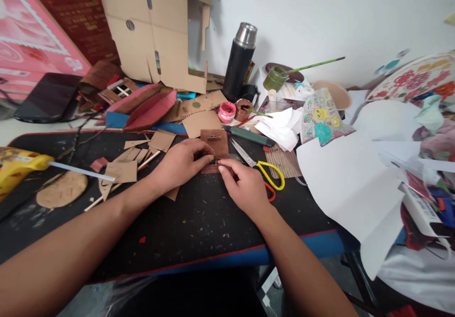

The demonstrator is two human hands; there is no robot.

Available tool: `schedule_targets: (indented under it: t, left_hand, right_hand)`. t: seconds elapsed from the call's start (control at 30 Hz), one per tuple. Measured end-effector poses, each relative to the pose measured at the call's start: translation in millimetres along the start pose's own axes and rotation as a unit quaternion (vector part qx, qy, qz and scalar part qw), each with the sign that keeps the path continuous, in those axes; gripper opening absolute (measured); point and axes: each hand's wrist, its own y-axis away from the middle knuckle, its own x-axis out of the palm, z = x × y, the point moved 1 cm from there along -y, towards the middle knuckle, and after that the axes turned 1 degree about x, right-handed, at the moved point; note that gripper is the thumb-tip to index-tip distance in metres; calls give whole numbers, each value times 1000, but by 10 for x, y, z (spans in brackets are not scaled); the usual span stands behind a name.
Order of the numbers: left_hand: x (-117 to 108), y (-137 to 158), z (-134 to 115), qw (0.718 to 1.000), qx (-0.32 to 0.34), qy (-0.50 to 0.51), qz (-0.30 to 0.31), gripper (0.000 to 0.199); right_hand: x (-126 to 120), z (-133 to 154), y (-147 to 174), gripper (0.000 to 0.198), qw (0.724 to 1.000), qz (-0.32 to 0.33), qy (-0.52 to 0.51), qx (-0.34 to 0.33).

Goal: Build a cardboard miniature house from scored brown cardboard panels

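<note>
A small brown-painted cardboard piece (217, 147) lies on the black mat in front of me, with a narrow slot near its top. My left hand (185, 162) rests over its left side, thumb and fingers closed together at the lower part. From the right, my right hand (245, 184) meets it there, thumb and index finger pinched close to the left fingertips. Something tiny and pale shows between the two hands; its kind is too small to make out. Scissors (258, 164) with yellow and orange handles lie beside my right hand, blades partly open.
A yellow glue gun (24, 167) lies at the left near cardboard scraps (122, 170). Behind are a green utility knife (250, 136), pink paint (226, 112) and brown paint (243, 109) jars, and a black thermos (240, 61). White paper sheets (341, 179) overhang the right edge.
</note>
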Motion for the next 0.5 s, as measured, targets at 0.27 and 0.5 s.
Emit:
schedule_targets:
  t: [0.27, 0.5]
  left_hand:
    - [22, 21, -15, 1000, -20, -5, -21, 16]
    - [19, 19, -23, 999, 24, -41, -13, 19]
  right_hand:
    - [-38, 5, 5, 22, 999, -28, -34, 17]
    - [-38, -34, -27, 24, 994, -19, -86, 69]
